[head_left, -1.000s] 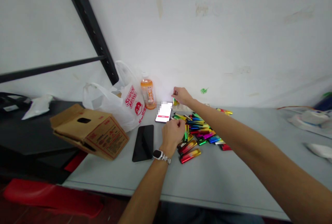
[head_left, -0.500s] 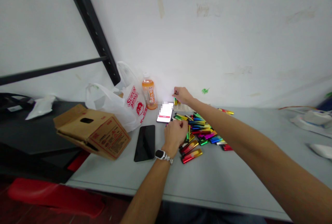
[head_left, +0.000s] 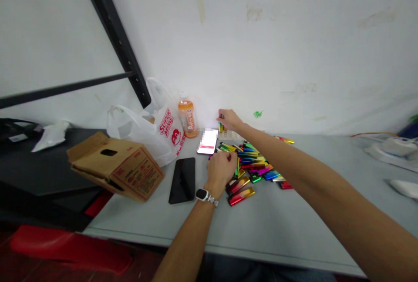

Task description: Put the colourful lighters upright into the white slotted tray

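Many shiny lighters (head_left: 257, 158) in red, gold, green, blue and magenta lie in a loose pile on the grey table (head_left: 281, 229). My right hand (head_left: 229, 119) reaches past the pile with pinched fingers on a yellow-green lighter (head_left: 221, 128), held upright at the left end of a pale gridded tray (head_left: 232, 135) by the wall. My forearm covers part of the pile and the tray. At the pile's left edge, my left hand (head_left: 222, 166), with a watch (head_left: 201, 194) on its wrist, has curled fingers around a green and yellow lighter (head_left: 237, 168), partly hidden.
A lit phone (head_left: 208, 142) and a dark phone (head_left: 182, 180) lie left of my hands. Beyond them stand an orange drink bottle (head_left: 187, 116), a white plastic bag (head_left: 143, 129) and an open cardboard box (head_left: 120, 164). White devices (head_left: 395, 151) sit far right.
Both hands keep almost the same places. The view has shifted very slightly; the pile and the other objects look unchanged.
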`<state>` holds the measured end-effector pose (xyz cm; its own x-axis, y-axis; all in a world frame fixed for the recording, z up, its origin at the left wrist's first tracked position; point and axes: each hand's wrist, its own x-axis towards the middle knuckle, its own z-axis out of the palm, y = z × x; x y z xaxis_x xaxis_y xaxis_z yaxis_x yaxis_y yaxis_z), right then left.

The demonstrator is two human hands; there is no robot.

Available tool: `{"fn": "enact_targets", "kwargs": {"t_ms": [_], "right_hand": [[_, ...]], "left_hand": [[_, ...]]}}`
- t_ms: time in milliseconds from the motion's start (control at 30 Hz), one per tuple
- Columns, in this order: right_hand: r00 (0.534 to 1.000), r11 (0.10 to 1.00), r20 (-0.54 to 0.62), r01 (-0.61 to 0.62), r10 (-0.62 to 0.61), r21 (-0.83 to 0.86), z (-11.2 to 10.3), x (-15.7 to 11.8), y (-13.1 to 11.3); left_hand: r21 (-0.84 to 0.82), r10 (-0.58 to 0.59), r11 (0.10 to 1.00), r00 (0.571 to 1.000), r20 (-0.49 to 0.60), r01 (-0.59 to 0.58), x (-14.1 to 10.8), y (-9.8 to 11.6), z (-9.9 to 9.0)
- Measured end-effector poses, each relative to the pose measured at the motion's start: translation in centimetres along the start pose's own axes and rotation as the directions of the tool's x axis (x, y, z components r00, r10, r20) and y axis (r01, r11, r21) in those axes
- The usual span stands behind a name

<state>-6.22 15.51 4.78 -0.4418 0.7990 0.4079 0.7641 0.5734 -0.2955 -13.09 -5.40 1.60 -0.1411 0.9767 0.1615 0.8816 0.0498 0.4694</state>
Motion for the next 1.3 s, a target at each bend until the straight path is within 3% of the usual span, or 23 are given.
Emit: {"fn": "enact_targets", "kwargs": {"t_ms": [233, 467, 733, 833, 933, 1033, 1200, 1300], "right_hand": [[0.999, 0.999, 0.040, -0.004, 0.005, -0.040, -0.3, -0.5, -0.4], [0.999, 0.971, 0.050, 0.001, 0.012, -0.238, -0.4, -3.9, -1.9], [0.998, 0.981, 0.009, -0.054, 0.057, -0.188, -1.5, -7.1, -2.4], [0.985, 0.984, 0.150, -0.065, 0.091, -0.165, -2.0, -7.9, -2.5], [0.942, 0.981, 0.317, -0.057, 0.114, -0.184, -2.2, -8.2, -2.5], [0.913, 0.975, 0.385, -0.054, 0.135, -0.214, -2.1, -8.0, -2.5], [0.925, 0.986, 0.364, -0.050, 0.107, -0.162, -2.5, -7.8, -1.8], [0.970, 0.999, 0.242, -0.036, 0.025, 0.041, -3.3, -9.4, -0.9]], "left_hand": [[0.002, -0.014, 1.000, 1.000, 0.005, 0.013, 0.0, 0.0, 0.0], [0.005, -0.020, 1.000, 1.000, -0.007, 0.020, 0.1, 0.1, -0.4], [-0.014, -0.084, 0.996, 0.996, -0.028, 0.084, 0.4, -0.4, -1.6], [-0.023, -0.086, 0.996, 0.996, -0.028, 0.086, 0.4, -0.4, -1.7], [-0.023, -0.080, 0.997, 0.996, -0.033, 0.079, 0.3, -0.3, -1.5], [-0.010, -0.070, 0.998, 0.997, -0.039, 0.070, 0.3, -0.2, -1.3], [0.004, -0.059, 0.998, 0.997, -0.046, 0.059, 0.4, -0.3, -1.1], [-0.016, -0.047, 0.999, 0.997, -0.064, 0.046, 0.5, -0.3, -1.1]]}}
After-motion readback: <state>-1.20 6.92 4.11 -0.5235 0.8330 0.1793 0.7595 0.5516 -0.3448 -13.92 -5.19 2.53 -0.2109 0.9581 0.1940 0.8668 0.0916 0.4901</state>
